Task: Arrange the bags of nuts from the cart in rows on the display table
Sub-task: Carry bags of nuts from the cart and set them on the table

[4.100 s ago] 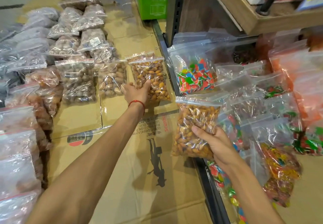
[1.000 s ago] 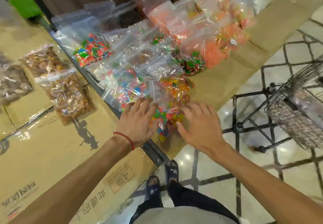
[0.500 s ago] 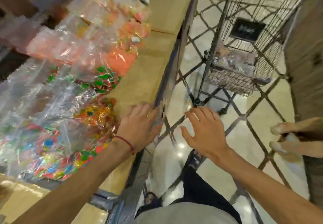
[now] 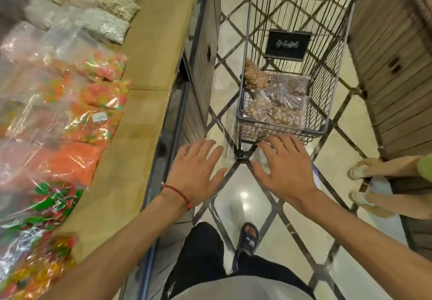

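Since the clear plastic bags of brown nuts point(image 4: 275, 98) lie slumped over one another in the bottom of the black wire shopping cart point(image 4: 284, 128), they are likely soft-walled and loosely filled. The film should give under the fingers and the contents should shift and sag when a bag is lifted. Each one is probably moderately heavy for its bulk, and the glossy plastic may be a little slippery. The nuts themselves should take firm handling, so the weak point is likely the top edge of a bag. A grip across the full belly, fingers underneath and thumb on top, would carry the weight better than a pinch at the empty upper flap. The reddish-brown bag leaning against the cart's left wall sits highest and looks easiest to reach first. The paler and darker bags lie flatter beneath it, towards the near end.

Just short of the cart's near rim, the left hand point(image 4: 196, 175) and the right hand point(image 4: 285, 173) hover palm down over the polished tiled floor point(image 4: 243, 194). Their fingers are spread and neither holds anything. A red string bracelet point(image 4: 177, 193) circles the left wrist. To the left runs the cardboard-covered tabletop point(image 4: 149, 65), with bags of orange, red and green sweets point(image 4: 93, 89) along its far side.
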Demonstrator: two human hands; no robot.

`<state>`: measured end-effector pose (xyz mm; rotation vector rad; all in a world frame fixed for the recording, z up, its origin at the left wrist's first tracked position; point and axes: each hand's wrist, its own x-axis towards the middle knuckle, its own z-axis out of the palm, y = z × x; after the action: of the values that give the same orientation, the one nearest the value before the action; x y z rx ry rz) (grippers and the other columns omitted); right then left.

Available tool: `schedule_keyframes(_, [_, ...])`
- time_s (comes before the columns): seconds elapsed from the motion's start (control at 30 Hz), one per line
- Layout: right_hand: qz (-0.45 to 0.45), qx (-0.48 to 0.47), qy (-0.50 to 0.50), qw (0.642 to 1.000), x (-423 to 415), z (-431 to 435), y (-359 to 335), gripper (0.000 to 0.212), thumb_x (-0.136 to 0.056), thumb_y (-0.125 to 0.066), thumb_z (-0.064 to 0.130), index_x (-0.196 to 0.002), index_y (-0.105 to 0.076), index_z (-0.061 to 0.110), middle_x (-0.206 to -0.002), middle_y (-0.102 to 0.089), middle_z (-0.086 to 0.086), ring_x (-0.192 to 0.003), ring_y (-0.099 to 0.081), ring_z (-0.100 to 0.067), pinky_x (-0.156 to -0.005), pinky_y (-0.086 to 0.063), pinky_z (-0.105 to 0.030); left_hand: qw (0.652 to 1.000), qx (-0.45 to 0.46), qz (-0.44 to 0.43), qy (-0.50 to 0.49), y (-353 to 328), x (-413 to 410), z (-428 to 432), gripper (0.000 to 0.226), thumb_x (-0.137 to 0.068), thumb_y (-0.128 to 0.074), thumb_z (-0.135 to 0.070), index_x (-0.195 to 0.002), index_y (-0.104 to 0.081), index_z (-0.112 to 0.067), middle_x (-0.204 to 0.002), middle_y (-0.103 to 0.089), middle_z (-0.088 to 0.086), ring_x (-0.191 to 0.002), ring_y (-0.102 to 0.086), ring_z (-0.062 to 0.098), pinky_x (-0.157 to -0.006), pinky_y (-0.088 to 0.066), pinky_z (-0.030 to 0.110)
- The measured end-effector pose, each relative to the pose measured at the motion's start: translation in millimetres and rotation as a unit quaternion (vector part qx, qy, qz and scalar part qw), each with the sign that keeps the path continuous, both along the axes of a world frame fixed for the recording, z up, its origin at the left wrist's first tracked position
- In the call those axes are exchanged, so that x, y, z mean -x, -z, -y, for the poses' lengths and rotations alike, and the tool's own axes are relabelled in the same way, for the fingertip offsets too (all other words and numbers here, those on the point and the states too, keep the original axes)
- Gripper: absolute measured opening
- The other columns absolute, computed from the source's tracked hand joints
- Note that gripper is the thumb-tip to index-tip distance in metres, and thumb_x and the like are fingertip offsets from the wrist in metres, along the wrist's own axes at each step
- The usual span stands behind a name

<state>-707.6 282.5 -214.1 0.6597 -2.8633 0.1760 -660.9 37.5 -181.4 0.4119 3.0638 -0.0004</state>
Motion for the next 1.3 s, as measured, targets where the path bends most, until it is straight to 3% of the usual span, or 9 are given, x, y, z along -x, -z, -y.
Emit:
schedule_keyframes(0.3, [0.004,-0.038,0.089,0.995,133.2,-6.2,6.1,0.043,-0.098,-0.053,0.046,-0.113,-0.073,0.011,-0.115,-0.071,-0.009,-0.112,-0.062,-0.034,-0.104,-0.044,-0.048,0.997,-0.008,0.013,0.081,17.8,183.7,-0.4,0.054,-0.099,-0.047,-0.054,-0.14,-0.057,-0.02,-0.138,-0.059,0.005,-0.132,-0.052,0.027,-0.106,-0.043,0.045])
schedule_keyframes(0.4, [0.033,-0.05,0.119,0.991,176.3,1.7,3.7,0.044,-0.101,-0.049,0.047,-0.117,-0.071,0.012,-0.118,-0.07,-0.01,-0.116,-0.06,-0.034,-0.108,-0.044,-0.05,0.994,-0.019,0.026,0.106,12.0,243.2,4.0,0.058,-0.098,-0.038,-0.055,-0.141,-0.056,-0.02,-0.138,-0.059,0.006,-0.132,-0.052,0.028,-0.106,-0.044,0.047])
schedule_keyframes(0.73, [0.057,-0.064,0.186,0.979,273.1,10.9,-3.4,0.04,-0.1,-0.05,0.043,-0.118,-0.069,0.012,-0.117,-0.069,-0.008,-0.115,-0.059,-0.033,-0.108,-0.044,-0.049,0.984,0.018,0.056,0.167,15.9,386.6,12.2,0.057,-0.101,-0.041,-0.054,-0.146,-0.052,-0.021,-0.145,-0.057,0.007,-0.137,-0.049,0.03,-0.108,-0.044,0.049])
schedule_keyframes(0.97, [0.096,-0.069,0.189,0.975,349.9,-13.7,8.9,0.043,-0.103,-0.043,0.045,-0.116,-0.07,0.015,-0.121,-0.071,-0.008,-0.117,-0.061,-0.03,-0.112,-0.042,-0.049,0.983,0.031,0.061,0.168,27.7,452.4,-14.2,0.055,-0.101,-0.045,-0.055,-0.143,-0.055,-0.02,-0.143,-0.058,0.005,-0.133,-0.051,0.027,-0.104,-0.046,0.046])
schedule_keyframes(1.3, [0.103,-0.018,0.137,0.985,471.7,-90.9,64.2,0.034,-0.099,-0.057,0.039,-0.111,-0.072,0.011,-0.118,-0.073,-0.01,-0.12,-0.061,-0.032,-0.109,-0.043,-0.047,0.985,0.044,0.114,0.117,62.4,551.7,-86.9,0.057,-0.105,-0.04,-0.054,-0.149,-0.048,-0.019,-0.148,-0.053,0.008,-0.138,-0.047,0.03,-0.107,-0.045,0.048])
